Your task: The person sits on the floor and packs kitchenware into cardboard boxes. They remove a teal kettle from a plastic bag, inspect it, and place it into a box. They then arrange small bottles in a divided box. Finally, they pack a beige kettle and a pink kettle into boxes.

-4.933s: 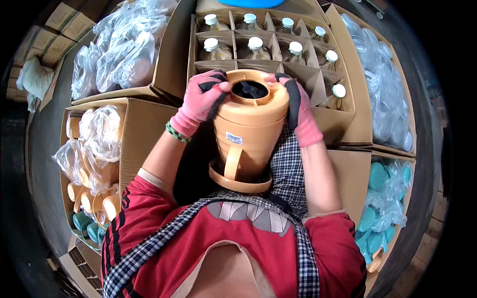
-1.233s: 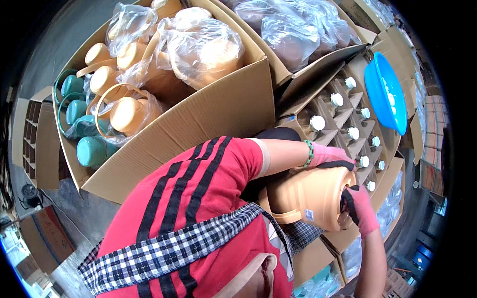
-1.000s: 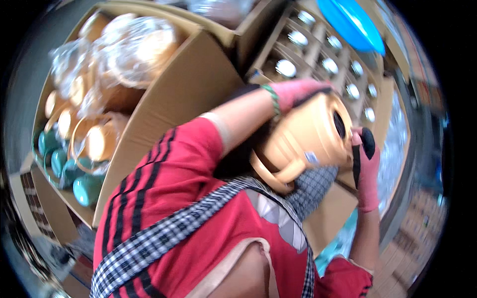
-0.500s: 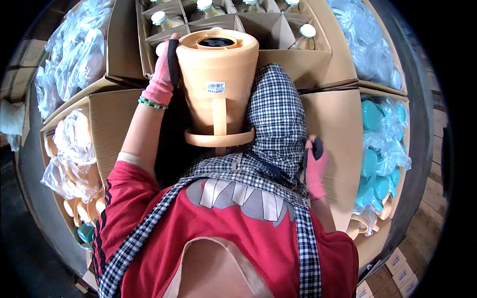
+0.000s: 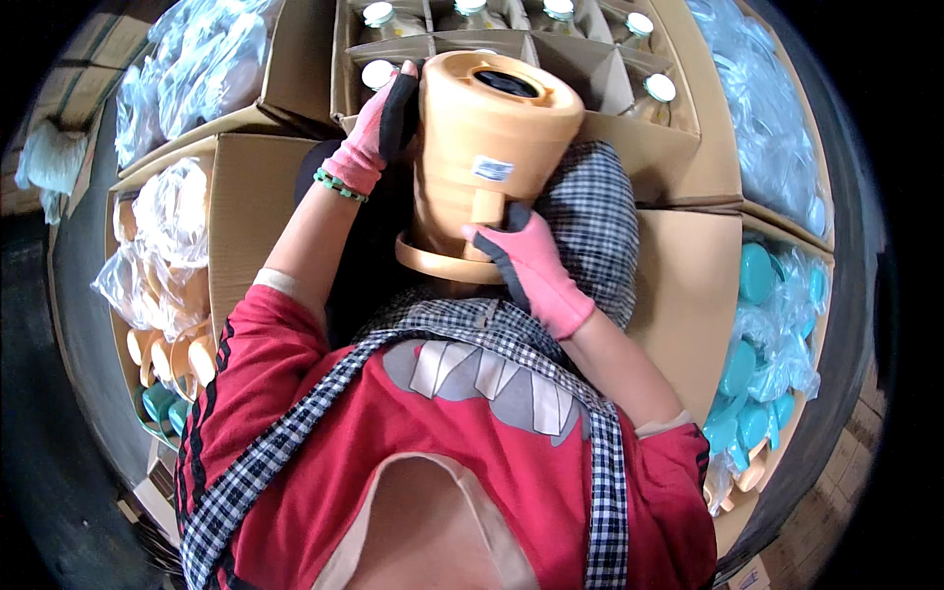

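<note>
A peach plastic jug with a handle, a small white label and a dark round opening in its far end is held in front of my lap. My left hand, in a pink and black fingerless glove, holds the jug's left side, its fingers partly hidden behind it. My right hand, gloved alike, is closed around the lower part of the jug's handle. A wide peach ring sits at the jug's near end, just left of my right hand's fingers.
Ahead is a divided carton with several white-capped bottles. Cartons of plastic-wrapped parts flank it. Peach parts lie in a carton at left, teal parts in one at right. A checked cloth covers my knee.
My right hand has come in from the right side and taken hold of the jug's handle. The jug has tilted slightly; my left hand stays on its side. The whole view has shifted.
</note>
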Available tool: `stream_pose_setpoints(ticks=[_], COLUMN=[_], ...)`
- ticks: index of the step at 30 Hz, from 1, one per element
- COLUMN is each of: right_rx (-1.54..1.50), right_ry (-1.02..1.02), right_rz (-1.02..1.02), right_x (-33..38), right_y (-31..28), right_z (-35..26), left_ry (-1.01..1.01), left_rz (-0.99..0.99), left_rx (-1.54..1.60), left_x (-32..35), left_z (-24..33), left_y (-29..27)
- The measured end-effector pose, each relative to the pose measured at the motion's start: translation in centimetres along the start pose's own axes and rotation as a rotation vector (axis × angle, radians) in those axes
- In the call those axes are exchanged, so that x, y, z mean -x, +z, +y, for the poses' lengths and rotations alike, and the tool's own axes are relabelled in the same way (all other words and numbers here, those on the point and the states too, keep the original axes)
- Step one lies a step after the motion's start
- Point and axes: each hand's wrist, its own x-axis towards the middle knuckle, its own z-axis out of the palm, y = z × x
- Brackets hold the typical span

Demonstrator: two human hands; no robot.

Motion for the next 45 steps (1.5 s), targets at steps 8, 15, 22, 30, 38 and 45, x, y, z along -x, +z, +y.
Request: stream_pose_setpoints(ticks=[8,15,22,30,38,45], right_rx=[0.285,-0.025,-0.069,0.185,0.319,-0.264], right_ry=[-0.351,-0.317,-0.336,-0.262,-0.222,-0.244], right_rz=[0.390,0.907,0.614,0.484,-0.041,-0.224], right_x=[7.6,11.2,12.5,6.6,2.6,3.5], right_y=[-10.3,-14.2,-16.5,-2.9,0.4,0.3], right_z=[-10.6,-13.0,-9.7,-9.0,-7.5,-14.4], left_ry=[-0.044,-0.506,0.029,1.195,1.027,0.994], left_rz=[-0.125,-0.270,0.430,0.784,0.610,0.290], left_rx=[-1.159,-0.440,-0.677,-1.875,-0.535,-0.956], left_x=[3.9,5.8,4.8,13.1,18.2,19.8], left_z=[5.9,-7.8,3.3,16.0,13.6,8.6], left_y=[-6.2,0.1,2.0,0.3,0.9,1.2])
